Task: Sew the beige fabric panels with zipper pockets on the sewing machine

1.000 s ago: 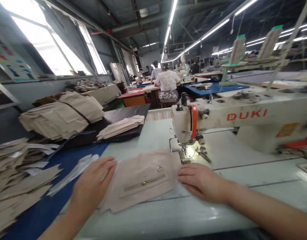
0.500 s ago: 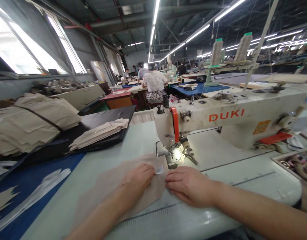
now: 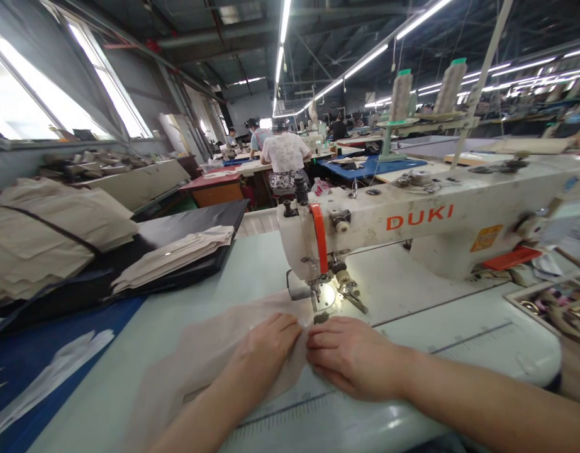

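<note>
Pressing a beige fabric panel [image 3: 195, 358], left hand [image 3: 266, 349] lies beside right hand [image 3: 351, 358].

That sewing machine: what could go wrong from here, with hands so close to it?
The left hand and right hand are on the beige fabric right by the needle, so a finger could get pricked if it runs. The fabric also looks bunched between them, so it might sew crooked.

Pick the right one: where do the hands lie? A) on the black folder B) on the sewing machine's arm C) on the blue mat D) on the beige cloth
D. The left hand and right hand lie on the beige cloth in front of the sewing machine.
</note>
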Tool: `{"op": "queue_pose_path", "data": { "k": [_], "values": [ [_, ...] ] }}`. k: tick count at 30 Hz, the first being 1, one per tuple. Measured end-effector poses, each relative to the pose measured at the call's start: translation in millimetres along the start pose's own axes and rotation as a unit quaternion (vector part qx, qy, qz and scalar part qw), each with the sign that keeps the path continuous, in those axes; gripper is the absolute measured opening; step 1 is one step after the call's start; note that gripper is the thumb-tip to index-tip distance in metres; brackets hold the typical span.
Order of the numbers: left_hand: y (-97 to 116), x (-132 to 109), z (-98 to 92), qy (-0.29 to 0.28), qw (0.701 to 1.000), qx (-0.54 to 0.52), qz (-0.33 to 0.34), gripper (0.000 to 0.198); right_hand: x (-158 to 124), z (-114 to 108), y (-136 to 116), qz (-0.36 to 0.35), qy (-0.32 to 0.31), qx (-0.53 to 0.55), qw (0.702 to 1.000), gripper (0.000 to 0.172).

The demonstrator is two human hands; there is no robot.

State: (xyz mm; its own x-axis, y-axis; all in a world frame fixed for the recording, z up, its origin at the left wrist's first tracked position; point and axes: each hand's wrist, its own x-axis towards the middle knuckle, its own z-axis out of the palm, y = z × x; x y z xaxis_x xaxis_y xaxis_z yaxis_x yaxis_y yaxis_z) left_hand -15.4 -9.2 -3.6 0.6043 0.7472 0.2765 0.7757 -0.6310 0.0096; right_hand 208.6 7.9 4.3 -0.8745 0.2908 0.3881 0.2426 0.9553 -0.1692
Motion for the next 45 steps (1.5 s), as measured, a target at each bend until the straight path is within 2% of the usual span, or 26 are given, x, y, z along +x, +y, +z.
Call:
{"op": "queue_pose_path", "data": {
  "k": [5,7,13,24,29,34,40,45],
  "values": [
    [3,6,-2.3,0.115,0.992,0.028,0.041,0.029,-1,0,-1,-0.001,-0.007,-0.019,1.000,0.022],
    [4,8,0.2,0.130,0.990,0.031,0.054,0.029,-1,0,-1,0.002,-0.003,-0.025,1.000,0.023],
    [6,10,5.5,0.100,0.993,0.035,0.058,0.028,-1,0,-4,0.012,-0.036,-0.032,0.999,0.021],
    [1,12,9.1,0.149,0.985,0.058,0.059,0.032,3,1,-1,0.039,-0.055,-0.024,0.997,0.021],
    [1,13,9.2,0.148,0.984,0.076,0.061,0.031,4,1,-1,0.038,-0.047,-0.025,0.998,0.021],
    [-1,12,13.1,0.133,0.986,0.082,0.052,0.030,4,0,0,0.039,-0.052,-0.021,0.998,0.020],
    [0,10,13.6,0.086,0.991,0.092,0.044,0.033,4,1,0,0.039,-0.041,-0.018,0.998,0.019],
    [-3,10,13.3,0.079,0.993,0.080,0.047,0.032,4,0,-1,0.040,-0.044,-0.016,0.998,0.019]
  ]
}}
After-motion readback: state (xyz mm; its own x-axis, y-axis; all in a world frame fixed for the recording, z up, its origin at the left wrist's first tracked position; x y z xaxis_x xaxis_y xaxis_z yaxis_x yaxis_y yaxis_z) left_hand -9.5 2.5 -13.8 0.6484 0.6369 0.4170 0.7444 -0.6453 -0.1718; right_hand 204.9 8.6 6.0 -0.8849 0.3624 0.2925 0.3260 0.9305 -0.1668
